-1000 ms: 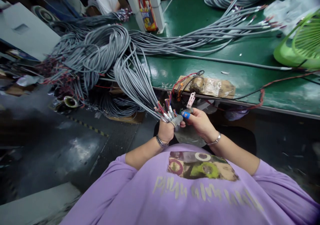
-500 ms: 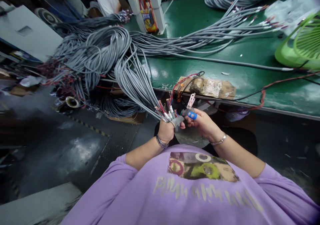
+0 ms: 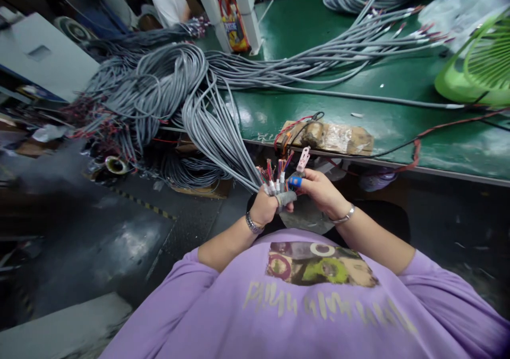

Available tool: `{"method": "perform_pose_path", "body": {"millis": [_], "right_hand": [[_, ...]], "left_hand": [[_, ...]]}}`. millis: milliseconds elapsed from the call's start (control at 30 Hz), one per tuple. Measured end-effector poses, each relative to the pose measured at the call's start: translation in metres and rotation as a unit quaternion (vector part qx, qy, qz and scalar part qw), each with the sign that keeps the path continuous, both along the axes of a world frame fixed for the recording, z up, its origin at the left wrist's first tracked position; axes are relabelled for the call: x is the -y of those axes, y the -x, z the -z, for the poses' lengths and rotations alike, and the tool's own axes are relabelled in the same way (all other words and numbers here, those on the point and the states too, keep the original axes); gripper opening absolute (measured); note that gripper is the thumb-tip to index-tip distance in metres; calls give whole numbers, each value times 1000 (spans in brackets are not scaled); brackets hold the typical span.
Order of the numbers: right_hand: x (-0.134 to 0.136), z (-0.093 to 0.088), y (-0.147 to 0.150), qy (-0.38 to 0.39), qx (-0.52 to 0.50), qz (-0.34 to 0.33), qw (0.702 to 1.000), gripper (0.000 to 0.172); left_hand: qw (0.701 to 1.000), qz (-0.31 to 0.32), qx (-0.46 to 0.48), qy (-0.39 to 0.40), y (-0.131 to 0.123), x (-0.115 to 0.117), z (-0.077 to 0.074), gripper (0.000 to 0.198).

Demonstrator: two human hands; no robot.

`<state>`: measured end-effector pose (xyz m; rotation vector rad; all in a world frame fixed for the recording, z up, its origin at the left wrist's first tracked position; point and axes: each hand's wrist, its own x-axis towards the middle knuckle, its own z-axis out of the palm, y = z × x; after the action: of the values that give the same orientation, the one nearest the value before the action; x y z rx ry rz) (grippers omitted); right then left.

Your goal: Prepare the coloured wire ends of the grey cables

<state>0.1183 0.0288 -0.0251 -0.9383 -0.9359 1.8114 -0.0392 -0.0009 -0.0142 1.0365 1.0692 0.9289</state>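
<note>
My left hand (image 3: 264,208) is wrapped round a bundle of grey cables (image 3: 235,154). Their stripped ends stick up past the fist as thin coloured wires (image 3: 271,172) above white collars. A grey wrapping (image 3: 286,197) covers what looks like the thumb of that hand. My right hand (image 3: 321,190) is closed in a pinch beside the wire ends, with a blue band (image 3: 295,181) round a digit. What its fingertips grip is hidden. Just above them stands a pink clip-like piece (image 3: 303,158); I cannot tell whether the hand holds it.
Grey cable coils (image 3: 159,80) hang over the left end of the green table (image 3: 279,107). Along its front edge lies a taped wooden block (image 3: 338,137) with wires. A green fan (image 3: 484,64) stands at right. Farther back, a person in white (image 3: 163,0) is beside a post.
My right hand has moved left, closer to the wire ends in my left hand. Those wire ends have shifted slightly right and stand more upright.
</note>
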Motion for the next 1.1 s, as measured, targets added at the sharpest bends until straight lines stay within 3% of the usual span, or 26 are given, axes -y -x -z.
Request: {"method": "perform_pose_path", "body": {"millis": [100, 233, 333, 467, 533, 667, 767, 1100], "right_hand": [[-5, 9, -8, 75, -75, 70, 992, 30], [-17, 9, -17, 142, -137, 30, 980, 41], [-22, 6, -13, 78, -120, 4, 990, 44], [-25, 9, -1, -46, -38, 145, 988, 48], [-26, 11, 3, -58, -33, 173, 983, 53], [-32, 11, 9, 18, -91, 118, 989, 61], [-34, 7, 11, 59, -124, 122, 983, 61], [-33, 4, 14, 76, -176, 121, 974, 56]], "left_hand": [[999, -25, 34, 20, -1, 0, -6, 29], [996, -45, 69, 36, -8, -2, -17, 28], [996, -47, 73, 27, -15, -6, -21, 29], [995, -64, 76, 17, -22, -12, -19, 28], [994, -73, 79, 17, -25, -14, -17, 28], [994, -78, 69, 19, -26, -16, -13, 29], [995, -76, 65, 15, -26, -15, -11, 29], [996, -66, 60, 13, -27, -17, -7, 28]]}}
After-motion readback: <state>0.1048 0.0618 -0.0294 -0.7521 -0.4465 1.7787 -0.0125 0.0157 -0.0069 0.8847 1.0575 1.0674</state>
